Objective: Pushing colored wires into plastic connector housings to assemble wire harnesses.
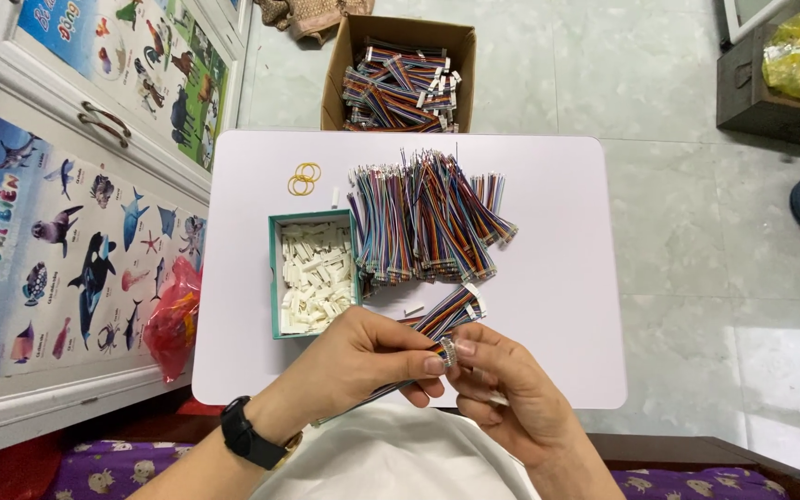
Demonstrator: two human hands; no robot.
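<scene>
Over the near edge of the pale lilac rectangular lap table (567,278), the left hand (363,356) and the right hand (502,384) are meeting around a short flat ribbon of multicoloured thin wires (442,319). The left thumb and forefinger are pinching the ribbon near its end, while the right fingers are closing narrowly on a small white plastic connector (449,350) at that end. The ribbon is looking very light and limp, likely to sag or fan apart unless it is gripped close to the tip; the connector is seeming rigid, tiny and easy to drop, best held by its flat sides. Just beyond the hands a teal cardboard tray of loose white connector housings (312,273) is sitting, with a heap of striped wire bundles (423,218) beside it, yellow rubber bands (304,179) farther back, and a brown cardboard box of more bundles (400,79) standing on the floor.
</scene>
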